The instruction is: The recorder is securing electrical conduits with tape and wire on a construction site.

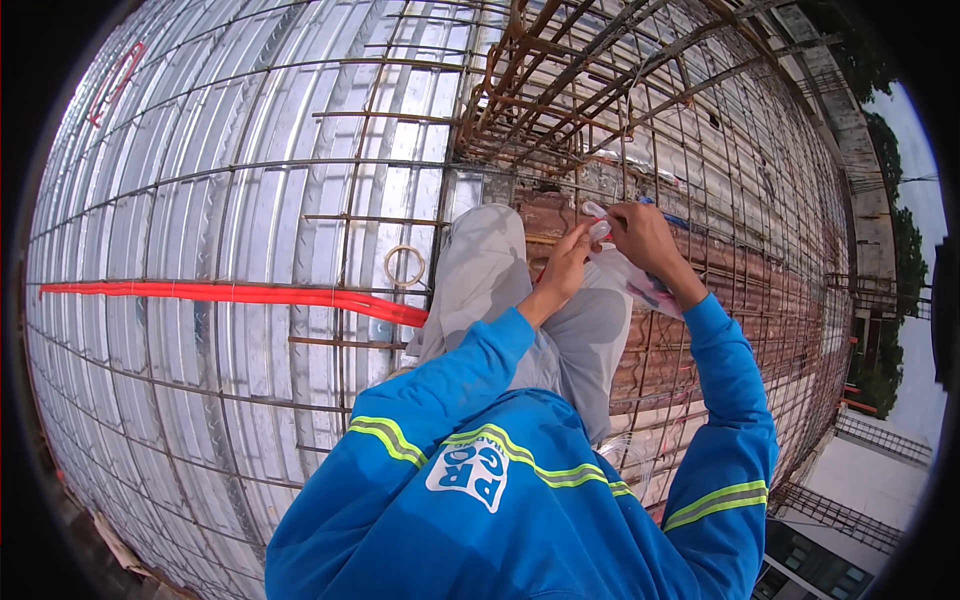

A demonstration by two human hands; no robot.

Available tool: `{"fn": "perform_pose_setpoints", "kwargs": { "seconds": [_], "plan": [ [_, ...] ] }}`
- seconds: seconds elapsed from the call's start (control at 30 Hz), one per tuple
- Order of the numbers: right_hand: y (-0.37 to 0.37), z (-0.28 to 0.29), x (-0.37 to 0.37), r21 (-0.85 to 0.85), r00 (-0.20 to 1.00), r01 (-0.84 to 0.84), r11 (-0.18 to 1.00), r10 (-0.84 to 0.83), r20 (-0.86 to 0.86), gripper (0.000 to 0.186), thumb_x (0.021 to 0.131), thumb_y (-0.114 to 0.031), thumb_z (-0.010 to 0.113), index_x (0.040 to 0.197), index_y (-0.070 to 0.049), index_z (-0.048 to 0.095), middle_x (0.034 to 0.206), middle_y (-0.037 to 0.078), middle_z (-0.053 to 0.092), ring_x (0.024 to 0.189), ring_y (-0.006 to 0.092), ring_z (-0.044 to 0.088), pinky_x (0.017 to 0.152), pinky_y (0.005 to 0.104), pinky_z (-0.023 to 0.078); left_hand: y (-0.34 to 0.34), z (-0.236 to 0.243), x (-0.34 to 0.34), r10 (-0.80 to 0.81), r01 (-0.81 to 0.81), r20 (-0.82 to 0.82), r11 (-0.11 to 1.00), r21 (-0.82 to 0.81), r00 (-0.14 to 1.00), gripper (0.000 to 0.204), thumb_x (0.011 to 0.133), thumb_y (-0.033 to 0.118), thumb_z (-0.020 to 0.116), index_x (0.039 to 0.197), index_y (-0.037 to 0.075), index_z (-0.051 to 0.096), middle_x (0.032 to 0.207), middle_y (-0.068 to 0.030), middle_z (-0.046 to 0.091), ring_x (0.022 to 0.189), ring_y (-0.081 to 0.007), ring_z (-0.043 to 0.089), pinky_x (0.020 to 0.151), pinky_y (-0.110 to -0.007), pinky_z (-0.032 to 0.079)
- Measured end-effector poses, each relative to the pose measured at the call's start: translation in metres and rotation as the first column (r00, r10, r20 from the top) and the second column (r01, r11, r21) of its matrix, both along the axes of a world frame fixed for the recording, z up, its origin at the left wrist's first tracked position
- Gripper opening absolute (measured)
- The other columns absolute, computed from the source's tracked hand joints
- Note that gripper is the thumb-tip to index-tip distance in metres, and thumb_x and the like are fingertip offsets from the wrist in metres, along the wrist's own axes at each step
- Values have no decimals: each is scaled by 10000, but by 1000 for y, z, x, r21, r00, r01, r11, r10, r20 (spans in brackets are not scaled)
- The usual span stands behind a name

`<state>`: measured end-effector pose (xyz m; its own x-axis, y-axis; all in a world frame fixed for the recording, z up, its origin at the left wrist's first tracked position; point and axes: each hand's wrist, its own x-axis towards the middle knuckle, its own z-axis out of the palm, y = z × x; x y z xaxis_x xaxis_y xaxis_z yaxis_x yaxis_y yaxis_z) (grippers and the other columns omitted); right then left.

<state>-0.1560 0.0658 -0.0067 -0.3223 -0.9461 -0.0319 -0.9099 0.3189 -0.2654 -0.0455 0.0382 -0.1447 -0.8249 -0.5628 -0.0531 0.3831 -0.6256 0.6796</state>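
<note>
Just above my knees, my two hands work close together. My left hand [566,264] pinches a piece of translucent white plastic [600,230]; its exact kind is too small to make out. My right hand [642,236] is curled around the upper side of the same plastic, fingers closed. A bit of red shows beside it. Below my right wrist hangs a thin clear plastic bag [652,292] with some pink on it. Left of my knee, a bundle of orange-red conduit pipes [230,291] runs across the metal decking, its near end hidden behind my leg.
Ribbed metal decking [230,120] spreads left under a rebar grid. A rusty rebar cage [540,100] rises ahead. A pale tape ring [405,266] lies by my knee. Rebar mesh over brown boards [720,265] lies right. A blue object [672,214] sits beyond my right hand.
</note>
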Motion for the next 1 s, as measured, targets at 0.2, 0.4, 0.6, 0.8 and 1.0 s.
{"fn": "perform_pose_setpoints", "kwargs": {
  "seconds": [0.2, 0.4, 0.6, 0.8, 1.0],
  "plan": [
    [2, 7, 3, 48, 996, 65, 997, -68, 55, 134, 757, -125, 572, 745, -13, 645, 647, 213, 588, 617, 403, 575, 564, 454, 454, -13, 44, 21, 36, -54, 166, 993, 107, 986, 308, 932, 90, 522, 1218, -18, 490, 1052, -60, 621, 810, -69, 565, 659, -199, 450],
    [6, 1, -2, -15, 998, -48, 999, 47, -40, 130, 741, -126, 580, 742, -17, 650, 655, 219, 588, 635, 406, 577, 591, 471, 457, -19, 33, 17, 533, -233, 113, 538, -810, 839, 182, 918, 139, 554, 1006, -20, 553, 952, -87, 637, 799, -165, 611, 675, -259, 478],
    [-2, 12, 8, 110, 999, -49, 993, 50, -9, 164, 752, -163, 593, 714, -9, 637, 651, 222, 586, 647, 407, 577, 611, 474, 460, -39, 36, 7, 306, -120, 190, 762, -636, 933, 128, 890, 103, 581, 957, 5, 533, 882, -103, 618, 722, -187, 616, 639, -279, 467],
    [5, 9, 5, 110, 1000, -13, 994, 14, -7, 158, 755, -160, 598, 715, -11, 634, 658, 215, 595, 645, 392, 585, 606, 460, 459, -36, 65, 14, 313, -139, 276, 851, -506, 909, 93, 855, 60, 620, 873, 0, 552, 691, -78, 614, 639, -159, 609, 575, -285, 470],
    [2, 8, 8, 29, 984, 59, 998, -63, 166, 127, 757, -59, 597, 818, 7, 507, 624, 160, 559, 577, 325, 550, 547, 394, 415, -38, 43, 11, 275, -152, 205, 870, -470, 939, 136, 848, 99, 638, 910, -21, 637, 700, -81, 632, 604, -131, 584, 544, -296, 457]
  ]
}}
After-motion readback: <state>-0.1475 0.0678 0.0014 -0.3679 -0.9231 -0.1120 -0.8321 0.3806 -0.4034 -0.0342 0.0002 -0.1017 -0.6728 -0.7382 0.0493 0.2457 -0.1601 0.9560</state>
